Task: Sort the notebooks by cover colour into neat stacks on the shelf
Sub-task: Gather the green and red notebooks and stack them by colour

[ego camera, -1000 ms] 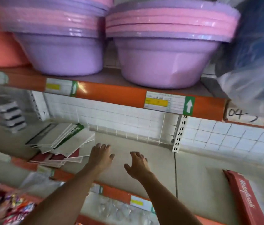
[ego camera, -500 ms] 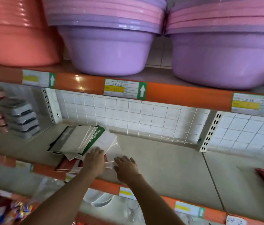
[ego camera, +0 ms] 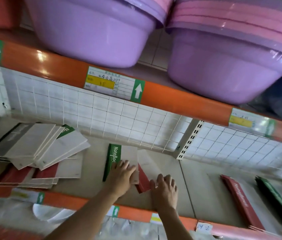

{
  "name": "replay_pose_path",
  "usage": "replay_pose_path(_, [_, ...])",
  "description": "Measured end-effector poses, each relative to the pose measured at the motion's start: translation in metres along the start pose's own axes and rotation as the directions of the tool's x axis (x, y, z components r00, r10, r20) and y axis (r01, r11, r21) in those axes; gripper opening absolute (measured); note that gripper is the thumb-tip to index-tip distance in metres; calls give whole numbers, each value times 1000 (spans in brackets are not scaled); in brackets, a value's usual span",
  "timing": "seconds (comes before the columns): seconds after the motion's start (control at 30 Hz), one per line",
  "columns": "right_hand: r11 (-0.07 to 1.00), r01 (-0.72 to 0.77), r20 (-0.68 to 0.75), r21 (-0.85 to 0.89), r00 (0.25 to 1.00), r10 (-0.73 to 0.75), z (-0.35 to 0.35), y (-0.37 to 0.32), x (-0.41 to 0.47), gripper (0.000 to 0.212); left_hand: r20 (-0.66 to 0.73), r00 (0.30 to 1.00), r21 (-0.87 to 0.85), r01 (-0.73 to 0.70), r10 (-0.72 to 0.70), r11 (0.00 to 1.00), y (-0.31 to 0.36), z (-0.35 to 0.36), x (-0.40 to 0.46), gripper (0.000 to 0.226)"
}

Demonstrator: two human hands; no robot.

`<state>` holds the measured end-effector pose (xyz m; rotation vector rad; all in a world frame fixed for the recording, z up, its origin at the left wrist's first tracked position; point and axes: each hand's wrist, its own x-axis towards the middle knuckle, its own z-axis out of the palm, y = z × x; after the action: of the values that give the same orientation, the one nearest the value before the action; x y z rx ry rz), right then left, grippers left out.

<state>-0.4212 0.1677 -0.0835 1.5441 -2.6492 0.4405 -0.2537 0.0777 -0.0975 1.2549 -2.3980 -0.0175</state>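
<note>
Hands are working at the middle of a store shelf (ego camera: 162,170), separating two notebooks pulled clear of a jumbled pile. Left hand (ego camera: 122,175) is lying flat, fingers straight, pressing on a green-spined notebook (ego camera: 115,158) whose spine reads "NoteBook". Right hand (ego camera: 165,189) is resting with fingers spread and lightly bent on a pale cover beside a red-spined notebook (ego camera: 143,179); whether it is gripping anything cannot be told. The red-spined notebook is lying partly under the green-spined one, tilted, so the two are overlapping.

Judging by this, the sorting is at an early stage: the messy pile (ego camera: 38,151) at the left is holding many fanned pale covers with red ones beneath. Far right, a red stack (ego camera: 240,196) and a green stack (ego camera: 275,200) are lying near each other on the shelf. The next move probably calls for sliding the two notebooks apart and carrying each rightward to its matching colour.

Bare shelf surface is stretching between the hands and those stacks, giving room to slide. A white wire grid (ego camera: 119,122) is closing off the back, the orange front lip (ego camera: 71,201) is edging the shelf just below the wrists, and purple basins (ego camera: 91,30) are sitting on the shelf overhead, limiting lifting height.
</note>
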Motion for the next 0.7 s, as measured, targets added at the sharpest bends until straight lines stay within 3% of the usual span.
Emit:
replay_pose_path(0.1, [998, -24, -76, 67, 997, 29, 5, 11, 0, 35, -39, 964, 84, 267, -264, 960, 0, 3, 4, 59])
replay_pose_path(0.17, [999, -34, -63, 39, 997, 37, 4, 9, 2, 51, -48, 934, 115, 356, -353, 927, 2, 3, 3, 73])
replay_pose_path(0.27, [997, -82, -11, -2, 997, 82, 4, 4, 1, 84, -17, 914, 147, 403, -405, 903, 2, 4, 3, 86])
replay_pose_path(0.4, [971, -218, 70, 96, 975, 212, 0, 10, 5, 103, -44, 943, 77, 333, -330, 940, -2, 10, 5, 70])
replay_pose_path(0.5, [959, -263, 132, 107, 960, 248, -4, 12, 9, 103, -133, 954, -24, 267, -268, 963, -9, 14, 5, 75])
replay_pose_path(0.63, [948, -271, 126, 168, 960, 252, -4, 15, 10, 92, -100, 858, -53, 502, -505, 863, -9, 2, 4, 107])
replay_pose_path(0.7, [939, -264, 117, 218, 963, 244, -5, 15, 8, 79, -83, 833, -40, 546, -547, 837, -7, -2, 4, 113])
